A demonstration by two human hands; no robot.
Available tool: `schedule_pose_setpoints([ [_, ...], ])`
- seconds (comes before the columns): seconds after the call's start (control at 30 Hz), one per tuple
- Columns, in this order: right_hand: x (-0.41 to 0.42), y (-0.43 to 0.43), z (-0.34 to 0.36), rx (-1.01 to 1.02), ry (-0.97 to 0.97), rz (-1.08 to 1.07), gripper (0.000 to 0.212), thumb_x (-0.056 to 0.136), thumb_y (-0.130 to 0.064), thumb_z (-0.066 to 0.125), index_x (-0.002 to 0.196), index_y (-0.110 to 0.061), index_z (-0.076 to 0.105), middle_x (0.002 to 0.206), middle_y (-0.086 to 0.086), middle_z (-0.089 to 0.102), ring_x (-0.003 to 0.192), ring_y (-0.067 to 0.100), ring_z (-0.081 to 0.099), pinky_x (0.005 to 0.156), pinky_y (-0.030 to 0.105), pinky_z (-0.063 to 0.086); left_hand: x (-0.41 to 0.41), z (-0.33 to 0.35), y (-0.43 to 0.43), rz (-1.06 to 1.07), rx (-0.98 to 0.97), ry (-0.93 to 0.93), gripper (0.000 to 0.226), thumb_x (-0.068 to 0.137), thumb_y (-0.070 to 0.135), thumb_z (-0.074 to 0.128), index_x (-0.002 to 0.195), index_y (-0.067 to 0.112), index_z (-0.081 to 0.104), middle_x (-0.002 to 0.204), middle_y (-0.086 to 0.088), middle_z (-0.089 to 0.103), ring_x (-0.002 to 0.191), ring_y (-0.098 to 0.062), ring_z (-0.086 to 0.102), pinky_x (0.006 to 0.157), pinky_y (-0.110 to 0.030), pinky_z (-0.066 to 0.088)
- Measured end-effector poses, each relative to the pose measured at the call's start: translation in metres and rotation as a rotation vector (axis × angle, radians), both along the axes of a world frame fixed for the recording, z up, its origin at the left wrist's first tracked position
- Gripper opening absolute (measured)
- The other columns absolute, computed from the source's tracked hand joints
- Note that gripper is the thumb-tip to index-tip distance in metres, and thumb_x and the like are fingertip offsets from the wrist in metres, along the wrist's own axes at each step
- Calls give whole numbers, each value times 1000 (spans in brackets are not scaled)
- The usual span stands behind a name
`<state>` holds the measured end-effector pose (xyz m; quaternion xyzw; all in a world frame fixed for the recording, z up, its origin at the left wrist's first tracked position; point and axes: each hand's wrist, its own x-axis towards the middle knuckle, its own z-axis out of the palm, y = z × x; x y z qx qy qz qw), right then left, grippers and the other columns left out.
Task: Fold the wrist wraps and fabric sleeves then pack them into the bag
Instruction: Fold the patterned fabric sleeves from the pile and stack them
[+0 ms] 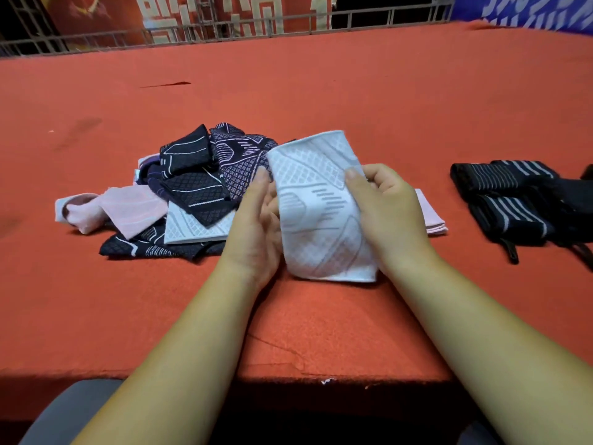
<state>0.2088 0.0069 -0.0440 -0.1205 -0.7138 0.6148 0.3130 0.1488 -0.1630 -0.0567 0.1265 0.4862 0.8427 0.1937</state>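
I hold a white patterned fabric sleeve (317, 207) up above the red table. My left hand (256, 220) grips its left edge and my right hand (385, 210) grips its right edge, thumb on the front. Left of it lies a loose pile of sleeves: dark navy patterned ones (199, 175), a pink one (109, 210) and a flat white one (195, 231). A folded pink piece (430, 216) shows behind my right hand. Black wrist wraps with white stripes (507, 200) lie at the right. No bag is in view.
The red felt table (288, 91) stretches far back to a metal railing (224, 30). Its front edge (288, 377) runs just before my forearms. A grey chair arm (64, 412) shows at the lower left.
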Motion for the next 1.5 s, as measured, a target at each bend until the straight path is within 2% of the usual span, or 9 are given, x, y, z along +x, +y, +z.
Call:
schedule_pose_setpoints([
  [0.17, -3, 9, 1, -172, -158, 9, 25, 93, -35, 57, 99, -23, 79, 101, -1, 82, 101, 18, 74, 103, 56, 58, 1, -7, 3, 78, -169, 119, 32, 101, 20, 69, 126, 0, 72, 119, -24, 76, 111, -40, 73, 102, -51, 56],
  [0.3, 2, 11, 5, -74, -248, 90, 52, 91, -37, 66, 142, -31, 61, 109, -15, 73, 111, 16, 72, 105, 47, 57, -4, -10, 1, 228, -260, 159, 34, 94, 14, 76, 127, 11, 70, 112, -14, 81, 103, -27, 76, 100, -52, 59],
  [0.47, 6, 15, 4, 155, -183, 212, 43, 94, -16, 76, 133, -32, 68, 112, -10, 78, 101, 7, 74, 97, 38, 60, -7, -14, 2, 265, -248, 286, 49, 96, 1, 73, 139, 22, 64, 103, -5, 77, 99, -18, 69, 90, -35, 56],
  [0.6, 6, 19, 4, 340, -188, 192, 36, 94, -23, 79, 129, -32, 73, 116, -18, 75, 102, 0, 70, 95, 28, 56, -7, -14, 0, 308, -343, 352, 37, 94, 9, 79, 129, 21, 76, 116, 2, 81, 108, -11, 73, 96, -29, 57],
  [0.73, 5, 19, 4, 541, -156, 166, 40, 99, -25, 75, 139, -27, 70, 131, -11, 71, 119, 6, 64, 103, 26, 48, -8, -15, -4, 382, -426, 385, 29, 92, 18, 83, 119, 26, 80, 102, 7, 81, 93, -7, 71, 89, -29, 58],
  [0.9, 2, 17, -1, 679, -137, 119, 29, 102, -23, 71, 130, -27, 73, 105, -9, 61, 98, 5, 53, 84, 20, 35, -7, -14, -5, 461, -533, 469, 19, 90, 25, 85, 108, 32, 81, 92, 11, 77, 85, -7, 68, 83, -33, 57],
  [1.03, 1, 18, -2, 712, -110, 99, 19, 102, -23, 70, 120, -26, 74, 101, -7, 59, 95, 6, 52, 79, 13, 34, -3, -11, -5, 493, -561, 506, 13, 91, 28, 83, 103, 32, 79, 95, 7, 77, 88, -15, 70, 86, -41, 59],
  [1.3, 2, 17, -3, 681, -63, 68, 8, 102, -22, 70, 109, -23, 73, 105, -1, 52, 91, 6, 49, 85, 8, 35, -3, -9, -4, 582, -642, 682, 15, 90, 25, 83, 98, 28, 70, 105, 6, 61, 93, -6, 61, 86, -22, 48],
  [1.5, 6, 17, 2, 524, -45, 179, 6, 105, -19, 65, 106, -25, 67, 113, -7, 59, 101, -2, 56, 88, 12, 41, -5, -9, -4, 355, -434, 539, 29, 92, 38, 78, 114, 25, 65, 103, -7, 67, 93, -15, 61, 87, -44, 53],
])
